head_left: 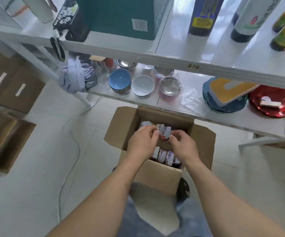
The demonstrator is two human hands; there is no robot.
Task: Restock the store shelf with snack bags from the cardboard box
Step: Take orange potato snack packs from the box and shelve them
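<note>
Snack bag (pixel 163 133) upright between both hands

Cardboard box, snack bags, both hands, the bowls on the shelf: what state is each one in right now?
Cardboard box: on the floor, flaps open.
Snack bags: upright inside the box.
Held snack bag: above the box, pinched by both hands.
Left hand: fingers grip the bag.
Right hand: fingers pinch the bag.
Blue bowls: stacked.
White bowl: upright, empty.
</note>
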